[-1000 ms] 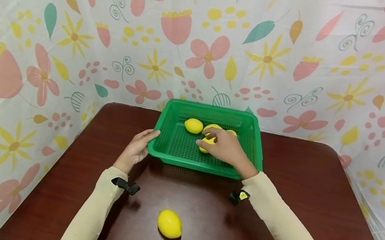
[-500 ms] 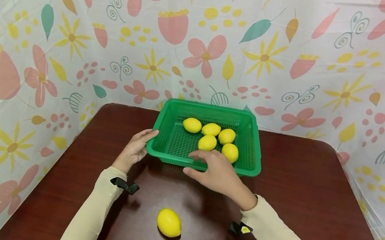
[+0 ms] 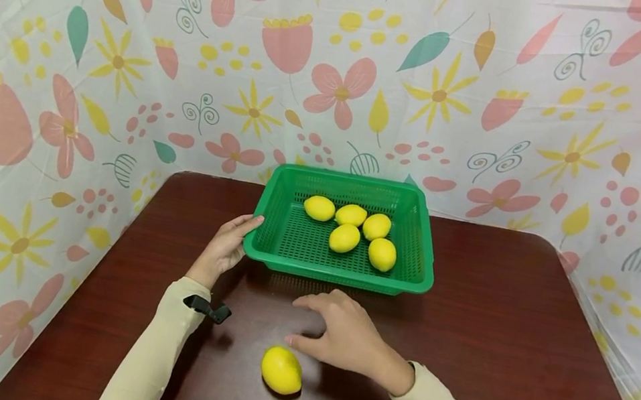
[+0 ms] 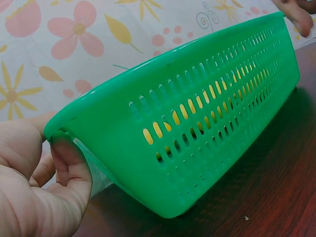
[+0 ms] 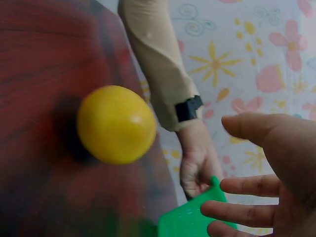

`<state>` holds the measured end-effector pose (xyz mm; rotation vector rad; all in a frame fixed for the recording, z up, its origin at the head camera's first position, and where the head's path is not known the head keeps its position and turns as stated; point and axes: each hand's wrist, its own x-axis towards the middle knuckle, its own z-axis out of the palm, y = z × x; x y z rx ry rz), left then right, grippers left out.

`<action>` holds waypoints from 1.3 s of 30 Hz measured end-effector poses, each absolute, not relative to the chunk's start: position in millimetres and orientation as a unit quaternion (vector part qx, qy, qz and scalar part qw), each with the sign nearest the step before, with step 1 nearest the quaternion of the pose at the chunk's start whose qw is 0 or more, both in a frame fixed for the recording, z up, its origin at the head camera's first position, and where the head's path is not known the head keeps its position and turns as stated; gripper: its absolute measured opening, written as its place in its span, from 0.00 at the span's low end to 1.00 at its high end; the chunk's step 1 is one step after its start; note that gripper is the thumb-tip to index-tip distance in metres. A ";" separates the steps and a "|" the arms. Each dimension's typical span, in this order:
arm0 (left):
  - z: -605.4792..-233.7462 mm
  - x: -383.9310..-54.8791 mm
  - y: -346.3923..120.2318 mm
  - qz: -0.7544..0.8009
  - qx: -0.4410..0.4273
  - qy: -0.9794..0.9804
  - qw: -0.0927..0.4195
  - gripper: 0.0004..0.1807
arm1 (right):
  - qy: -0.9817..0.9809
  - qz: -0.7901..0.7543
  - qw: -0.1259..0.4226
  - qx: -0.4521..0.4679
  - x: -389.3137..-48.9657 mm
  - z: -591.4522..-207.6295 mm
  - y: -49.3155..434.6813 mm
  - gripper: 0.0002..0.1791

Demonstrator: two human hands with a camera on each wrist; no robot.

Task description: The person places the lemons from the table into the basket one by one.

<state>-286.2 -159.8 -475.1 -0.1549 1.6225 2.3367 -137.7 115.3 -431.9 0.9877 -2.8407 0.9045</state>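
A green slotted plastic basket (image 3: pixel 335 275) stands toward the back of the table with several lemons (image 3: pixel 344 238) inside. My left hand (image 3: pixel 223 246) grips its left end; the left wrist view shows the thumb above the rim and the fingers (image 4: pixel 69 163) curled beneath it. One more lemon (image 3: pixel 282 370) lies on the table in front of the basket. Just above and right of that lemon is my right hand (image 3: pixel 345 335), holding nothing, its thumb and fingers spread apart. In the right wrist view the same lemon (image 5: pixel 116 124) is beyond the spread fingers (image 5: pixel 242 212).
The dark red-brown wooden table (image 3: pixel 498 331) has rounded back corners. A white curtain (image 3: pixel 437 148) printed with flowers hangs close behind and along both sides. Both forearms wear cream sleeves with black straps (image 3: pixel 207 309) at the wrists.
My right hand has left the lemons in the basket and come back over the front rim, down toward the lemon on the table. My left hand has kept its grip on the basket.
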 end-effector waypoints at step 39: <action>-480.3 -289.2 -160.5 0.808 -0.060 0.567 0.144 0.21 | -0.891 0.274 -0.086 0.353 -105.1 -485.6 94.7 0.31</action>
